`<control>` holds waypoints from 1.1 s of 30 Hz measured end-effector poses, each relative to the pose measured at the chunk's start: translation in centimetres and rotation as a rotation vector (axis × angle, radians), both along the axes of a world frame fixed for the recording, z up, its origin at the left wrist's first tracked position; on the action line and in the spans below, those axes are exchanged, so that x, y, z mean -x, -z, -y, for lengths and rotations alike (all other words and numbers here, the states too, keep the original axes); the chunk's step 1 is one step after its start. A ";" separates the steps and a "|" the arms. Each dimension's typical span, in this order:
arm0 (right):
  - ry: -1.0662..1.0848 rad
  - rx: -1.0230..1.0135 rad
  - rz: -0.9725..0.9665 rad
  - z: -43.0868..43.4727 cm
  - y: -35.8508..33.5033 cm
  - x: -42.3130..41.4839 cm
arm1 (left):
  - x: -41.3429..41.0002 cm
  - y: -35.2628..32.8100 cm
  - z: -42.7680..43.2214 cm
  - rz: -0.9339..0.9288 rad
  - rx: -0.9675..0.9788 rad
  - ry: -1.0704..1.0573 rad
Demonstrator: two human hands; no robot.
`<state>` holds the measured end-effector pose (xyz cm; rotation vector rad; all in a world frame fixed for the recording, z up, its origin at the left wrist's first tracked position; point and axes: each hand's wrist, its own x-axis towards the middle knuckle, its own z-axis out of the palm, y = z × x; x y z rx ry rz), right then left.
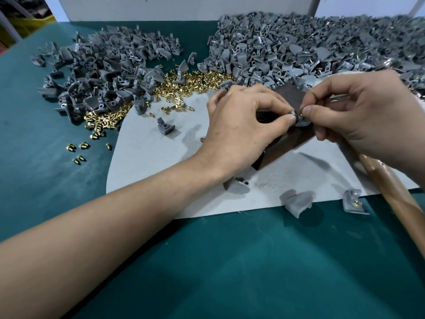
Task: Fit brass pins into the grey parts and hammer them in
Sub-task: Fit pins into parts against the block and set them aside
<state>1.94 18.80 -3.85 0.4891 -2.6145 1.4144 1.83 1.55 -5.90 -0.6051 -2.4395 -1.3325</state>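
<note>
Centrally, above a dark block (pixel 290 94), the left hand (pixel 248 125) pinches a grey part (pixel 302 120). The right hand (pixel 358 116) pinches what seems a brass pin (pixel 300 114) against it. A wooden hammer handle (pixel 391 187) lies near right.

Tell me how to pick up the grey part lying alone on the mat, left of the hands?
Pinch the lone grey part across its wedge-shaped body, coming straight down from above. It lies flat on the grey mat with nothing touching it, and its holed lug looks too small to grip.
</note>
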 end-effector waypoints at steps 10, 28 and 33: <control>0.001 0.022 -0.075 0.1 0.5 -0.5 | 0.0 0.1 0.0 -0.009 -0.004 -0.005; 0.028 0.051 -0.100 0.2 1.3 -0.5 | -0.1 0.0 0.0 0.002 -0.004 -0.007; 0.056 0.131 -0.042 0.3 1.1 -0.9 | -0.1 0.0 0.0 0.009 -0.009 -0.005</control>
